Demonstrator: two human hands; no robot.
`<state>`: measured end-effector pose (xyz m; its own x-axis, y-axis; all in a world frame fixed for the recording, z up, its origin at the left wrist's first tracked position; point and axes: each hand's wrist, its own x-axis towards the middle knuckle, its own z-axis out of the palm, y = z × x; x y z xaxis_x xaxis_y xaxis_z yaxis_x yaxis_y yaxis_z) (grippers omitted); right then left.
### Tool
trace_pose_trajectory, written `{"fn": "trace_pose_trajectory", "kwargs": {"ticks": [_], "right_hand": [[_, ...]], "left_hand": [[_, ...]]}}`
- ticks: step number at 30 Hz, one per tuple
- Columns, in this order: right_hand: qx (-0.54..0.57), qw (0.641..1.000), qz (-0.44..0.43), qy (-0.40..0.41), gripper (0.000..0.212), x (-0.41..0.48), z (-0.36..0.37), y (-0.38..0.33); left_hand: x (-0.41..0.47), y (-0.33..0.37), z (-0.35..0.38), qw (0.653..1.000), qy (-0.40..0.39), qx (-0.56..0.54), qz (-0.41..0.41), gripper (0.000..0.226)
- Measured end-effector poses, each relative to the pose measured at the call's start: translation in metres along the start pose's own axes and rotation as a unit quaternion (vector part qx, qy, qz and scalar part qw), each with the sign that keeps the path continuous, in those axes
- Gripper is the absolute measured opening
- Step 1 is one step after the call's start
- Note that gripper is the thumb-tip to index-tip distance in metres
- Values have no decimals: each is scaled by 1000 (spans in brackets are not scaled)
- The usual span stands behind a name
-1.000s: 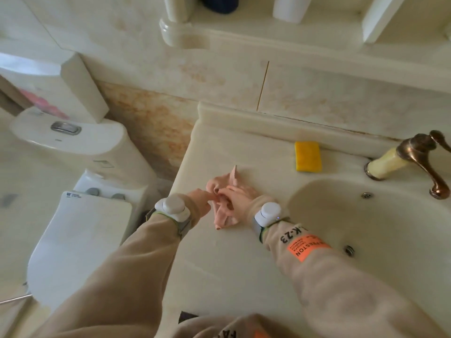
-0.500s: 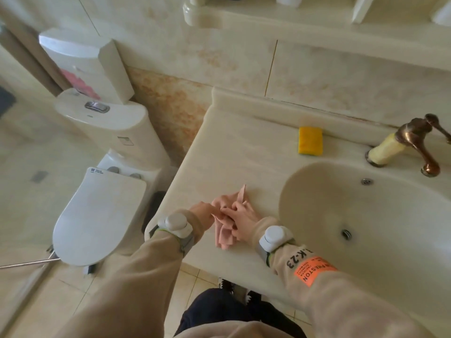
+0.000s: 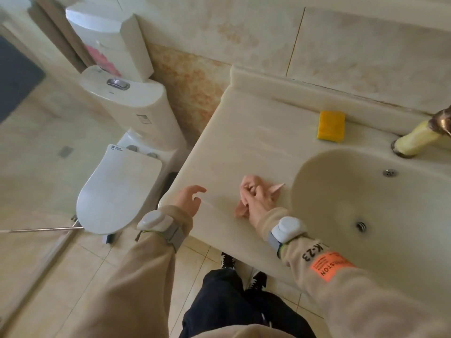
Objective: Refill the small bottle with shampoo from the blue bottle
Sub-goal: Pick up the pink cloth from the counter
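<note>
Neither the blue bottle nor the small bottle is in view. My right hand (image 3: 256, 198) rests on a crumpled pink cloth (image 3: 277, 189) on the beige counter (image 3: 244, 147), just left of the sink basin; its fingers are curled over the cloth. My left hand (image 3: 191, 198) hovers at the counter's front left corner, fingers apart, with nothing in it. Both wrists carry white sensor bands.
A yellow sponge (image 3: 331, 126) lies at the back of the counter. The sink basin (image 3: 366, 203) and a brass tap (image 3: 419, 137) are at the right. A white toilet (image 3: 122, 186) with its lid down stands left of the counter.
My left hand has let go of the pink cloth and drawn away to the left. My right hand keeps the cloth. The camera has tilted down, dropping the upper shelf out of view.
</note>
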<state>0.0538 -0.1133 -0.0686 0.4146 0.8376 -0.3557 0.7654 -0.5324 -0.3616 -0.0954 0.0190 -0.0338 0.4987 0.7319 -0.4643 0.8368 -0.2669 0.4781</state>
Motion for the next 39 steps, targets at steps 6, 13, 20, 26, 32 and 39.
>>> {"fn": "trace_pose_trajectory", "kwargs": {"ticks": [6, 13, 20, 26, 32, 39], "right_hand": [[-133, 984, -94, -74, 62, 34, 19, -63], [-139, 974, -152, -91, 66, 107, -13, -71], [-38, 995, -75, -56, 55, 195, -48, -54], [40, 999, 23, 11, 40, 243, -64, -6], [-24, 991, 129, -2, 54, 265, -100, 27], [-23, 994, -50, -97, 65, 261, -79, -37]], "left_hand": [[24, 0, -17, 999, -33, -6, -2, 38], [74, 34, -34, 996, -42, -25, 72, 35], [123, 44, -53, 994, -33, -20, 102, 41], [151, 52, -55, 994, -59, 0, 90, 35], [170, 74, -50, 992, -77, 1, 97, 33], [179, 77, -53, 994, -58, -3, 90, 27]]}}
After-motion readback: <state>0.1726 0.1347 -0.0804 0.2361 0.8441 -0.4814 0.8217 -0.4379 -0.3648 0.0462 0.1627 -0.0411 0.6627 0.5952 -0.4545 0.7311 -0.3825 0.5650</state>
